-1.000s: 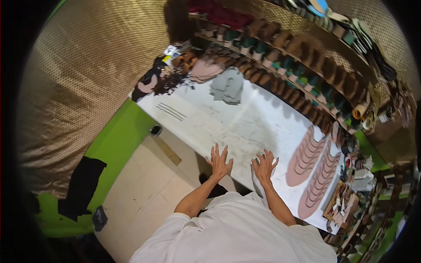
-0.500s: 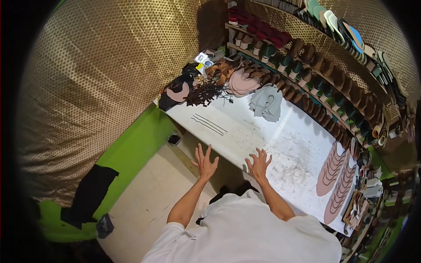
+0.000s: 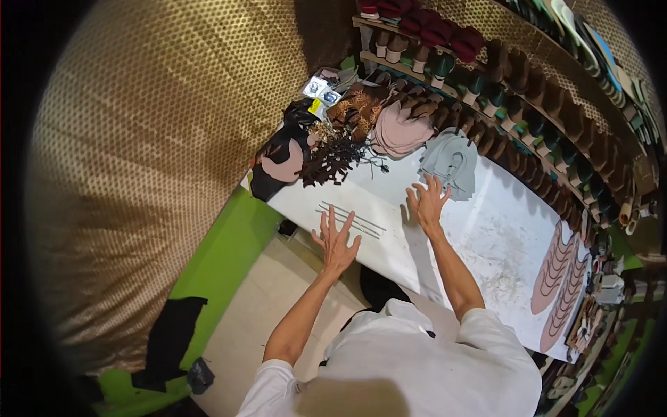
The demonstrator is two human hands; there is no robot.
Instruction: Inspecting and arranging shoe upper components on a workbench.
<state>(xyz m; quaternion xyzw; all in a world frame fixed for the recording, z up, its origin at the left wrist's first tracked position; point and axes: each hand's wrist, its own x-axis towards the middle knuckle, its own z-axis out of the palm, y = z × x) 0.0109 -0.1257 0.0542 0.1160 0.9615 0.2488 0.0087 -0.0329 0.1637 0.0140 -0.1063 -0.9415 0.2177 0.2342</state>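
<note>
Both hands are spread flat with fingers splayed over the white surface (image 3: pixel 389 243), and neither holds anything. The left hand (image 3: pixel 336 240) lies near the front edge, its fingertips just short of a few thin grey strips (image 3: pixel 351 217) laid side by side on the white top; whether the palm presses down or hovers slightly cannot be told from this view. The right hand (image 3: pixel 426 201) reaches further in, its grip wide open as well, fingertips near or just touching the lower edge of a stack of pale grey cut pieces (image 3: pixel 450 161) (shaped like shoe uppers, with curved cut-outs). Beyond that stack, toward the far left corner of the surface, sit a heap of dusty pink pieces (image 3: pixel 399 133), a leopard-patterned bundle (image 3: pixel 356 105) and a tangle of dark brown straps (image 3: pixel 333 158), with black and pink pieces (image 3: pixel 278 163) at the corner itself. Well apart to the right, two overlapping rows of pink insoles (image 3: pixel 559 274) run along the surface. Shelves of shoe lasts (image 3: pixel 514 104) line the wall behind. The person wears a white shirt (image 3: pixel 417 368).
</note>
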